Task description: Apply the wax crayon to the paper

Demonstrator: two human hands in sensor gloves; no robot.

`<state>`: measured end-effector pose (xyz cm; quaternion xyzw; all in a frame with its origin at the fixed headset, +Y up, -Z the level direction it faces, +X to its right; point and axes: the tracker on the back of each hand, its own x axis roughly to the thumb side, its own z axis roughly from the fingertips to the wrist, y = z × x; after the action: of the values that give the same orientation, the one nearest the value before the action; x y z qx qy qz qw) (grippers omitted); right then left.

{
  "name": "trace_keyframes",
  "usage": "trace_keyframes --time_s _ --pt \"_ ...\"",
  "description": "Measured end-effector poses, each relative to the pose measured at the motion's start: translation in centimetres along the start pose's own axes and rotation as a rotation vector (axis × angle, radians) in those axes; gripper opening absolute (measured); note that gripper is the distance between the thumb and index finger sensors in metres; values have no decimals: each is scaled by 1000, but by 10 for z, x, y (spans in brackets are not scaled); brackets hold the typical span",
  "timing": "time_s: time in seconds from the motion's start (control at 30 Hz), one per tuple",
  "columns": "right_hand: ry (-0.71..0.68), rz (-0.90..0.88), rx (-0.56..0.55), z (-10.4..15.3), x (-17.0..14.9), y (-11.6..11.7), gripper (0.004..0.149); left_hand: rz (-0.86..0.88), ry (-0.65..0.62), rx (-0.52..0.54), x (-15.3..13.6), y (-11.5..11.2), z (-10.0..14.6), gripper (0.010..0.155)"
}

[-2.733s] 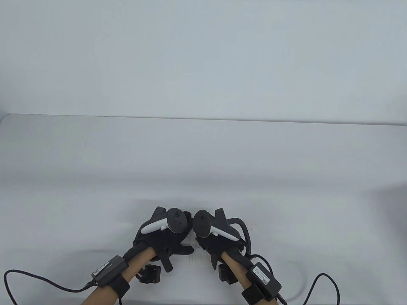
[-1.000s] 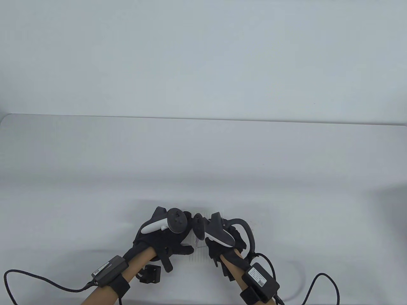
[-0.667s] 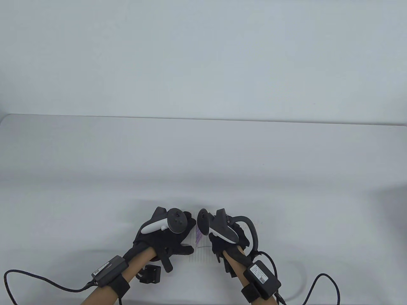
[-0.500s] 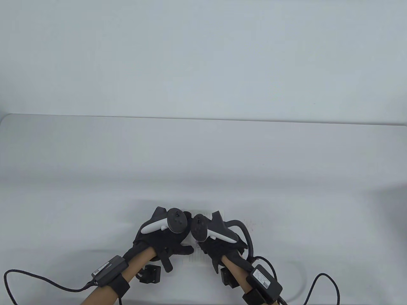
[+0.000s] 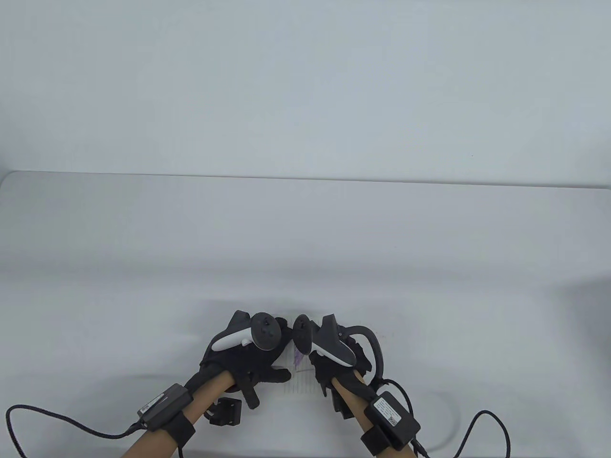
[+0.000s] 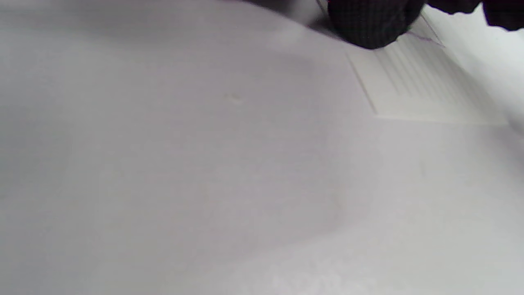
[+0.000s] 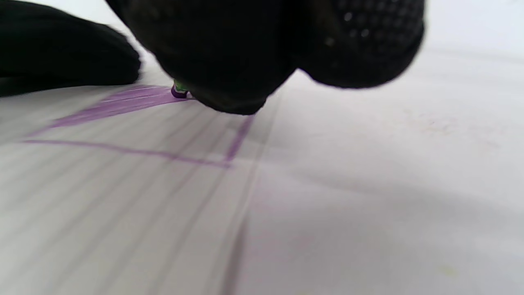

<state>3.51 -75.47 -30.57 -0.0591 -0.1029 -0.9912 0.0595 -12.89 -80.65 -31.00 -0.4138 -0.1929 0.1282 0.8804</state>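
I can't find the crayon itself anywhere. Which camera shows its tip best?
The right wrist view: the purple crayon tip peeks out under the right hand, touching the purple marks on the lined paper. The table view shows only a purple patch between the hands, no crayon. The left wrist view shows paper, no crayon.

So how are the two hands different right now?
The left hand rests spread on the paper, holding no crayon; the right hand is curled around a purple crayon. The purple marks lie by the right hand, not under the left. Both wear black gloves with trackers.
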Motion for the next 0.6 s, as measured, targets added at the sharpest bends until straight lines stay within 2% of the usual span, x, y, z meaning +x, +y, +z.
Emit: trace_keyframes --time_s 0.07,0.13,0.17,0.2,0.33,0.43,0.5,0.53,0.6 --pt "-13 38 -29 2 0 0 42 0 0 0 0 0 0 88" --pt "-90 -2 55 6 3 -2 43 0 0 0 0 0 0 88" --pt "-148 -61 143 6 4 -3 43 1 0 0 0 0 0 88" --pt "-125 -80 155 7 3 -3 43 1 0 -1 0 0 0 88" --pt "2 23 -7 0 -1 0 42 2 0 0 0 0 0 88" --pt "-38 42 19 5 5 -2 43 1 0 0 0 0 0 88" --pt "-103 -15 123 9 8 -5 43 2 0 -1 0 0 0 88" --pt "-92 -35 137 8 7 -4 43 2 -1 -1 0 0 0 88" --pt "-31 -25 81 3 1 -2 43 3 -1 -1 0 0 0 88"
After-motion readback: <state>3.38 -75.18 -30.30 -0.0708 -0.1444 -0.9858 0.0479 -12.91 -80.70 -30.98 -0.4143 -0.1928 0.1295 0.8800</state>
